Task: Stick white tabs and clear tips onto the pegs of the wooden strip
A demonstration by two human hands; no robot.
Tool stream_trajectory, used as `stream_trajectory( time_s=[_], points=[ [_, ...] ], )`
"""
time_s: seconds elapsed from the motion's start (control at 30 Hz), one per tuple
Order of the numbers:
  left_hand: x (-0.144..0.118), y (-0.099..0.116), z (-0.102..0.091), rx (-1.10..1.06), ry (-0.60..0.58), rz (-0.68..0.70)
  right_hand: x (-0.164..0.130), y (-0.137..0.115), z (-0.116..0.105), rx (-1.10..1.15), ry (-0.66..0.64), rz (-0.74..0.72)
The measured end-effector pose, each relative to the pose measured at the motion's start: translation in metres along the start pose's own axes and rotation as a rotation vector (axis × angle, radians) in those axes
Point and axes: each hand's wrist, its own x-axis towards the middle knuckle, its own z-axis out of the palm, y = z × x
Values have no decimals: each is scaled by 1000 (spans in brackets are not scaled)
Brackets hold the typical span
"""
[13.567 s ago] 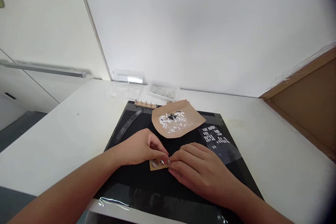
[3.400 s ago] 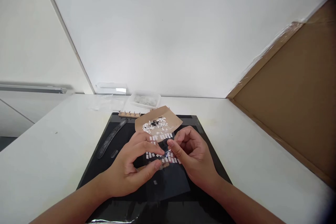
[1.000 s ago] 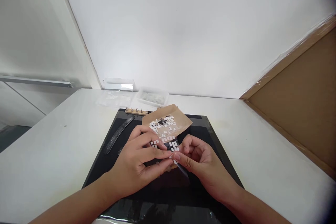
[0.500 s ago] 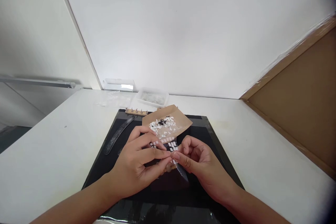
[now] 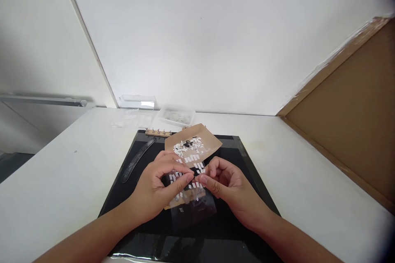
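My left hand (image 5: 156, 187) and right hand (image 5: 226, 183) meet over the black mat (image 5: 247, 181), both pinching a clear sheet (image 5: 189, 191) dotted with small white stickers (image 5: 194, 158). My left fingers hide part of the sheet, and a small brown piece (image 5: 179, 201) under it is mostly covered, so I cannot make out its shape. What my right thumb and forefinger pinch at the sheet's edge is too small to tell. Just behind my hands lies a brown paper (image 5: 193, 146) heaped with white scraps. A wooden strip with pegs (image 5: 158, 132) and a clear tray (image 5: 176, 116) sit at the mat's far edge, a dark curved strip (image 5: 138, 159) to the left. The white table (image 5: 305, 176) is open to my right up to the cardboard panel (image 5: 352, 119); the mat's near edge is cut off by the frame
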Motion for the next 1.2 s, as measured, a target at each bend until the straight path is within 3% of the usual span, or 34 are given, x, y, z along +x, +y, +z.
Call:
stream_trajectory(
  time_s=[0.37, 0.6, 0.8, 0.97, 1.2],
  points=[
    [2, 0, -1, 15, -18, 40, 2, -2, 0, -11, -2, -19],
    [3, 2, -3, 120, -26, 192, 0, -3, 0, -8, 8, -18],
    [4, 5, -6, 99, -26, 205, -1, -5, -2, -24, 29, -7],
    [7, -1, -9, 58, 78, 122, 0, -4, -7, -42, 50, -27],
    [19, -18, -18, 333, 217, 171, 2, -3, -19, -118, 186, -100]
  ],
)
